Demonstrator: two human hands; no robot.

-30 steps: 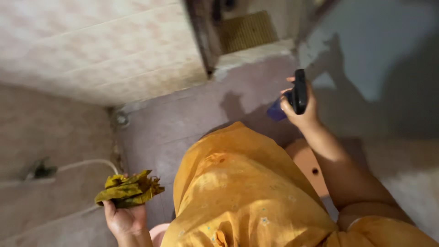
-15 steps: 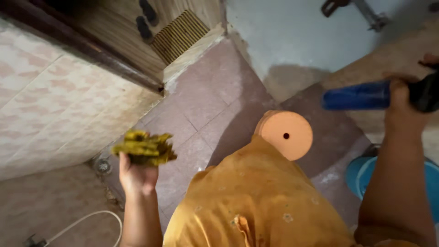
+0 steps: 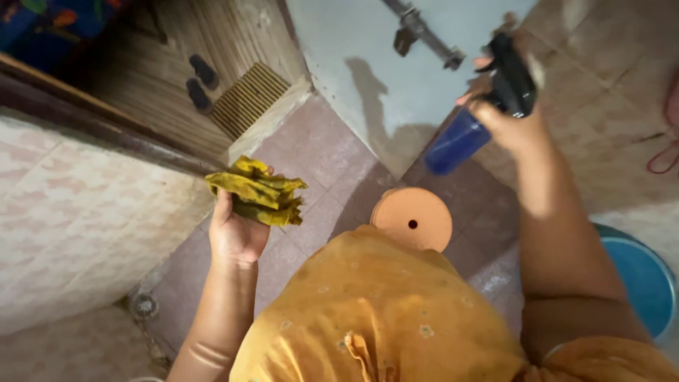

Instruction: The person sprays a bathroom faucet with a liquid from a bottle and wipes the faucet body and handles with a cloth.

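My left hand [image 3: 235, 232] is raised at the left and grips a crumpled, stained yellow cloth [image 3: 258, 191]. Up at the right, my right hand [image 3: 511, 117] holds a blue spray bottle [image 3: 458, 141] by its black trigger head [image 3: 514, 78], with the bottle body slanting down to the left. An orange garment [image 3: 385, 311] fills the lower middle of the view.
A round orange stool [image 3: 414, 216] with a centre hole stands on the purple floor tiles below the bottle. A blue bucket [image 3: 647, 272] sits at the right edge. A doorway with a ribbed mat [image 3: 249, 99] and dark slippers [image 3: 198, 81] is at upper left, beside a tiled wall [image 3: 78, 233]. A floor drain [image 3: 145, 305] lies lower left.
The view has swung. My left hand with the cloth has risen and moved toward the middle. My right hand has lifted the spray bottle higher, tilting it down-left.
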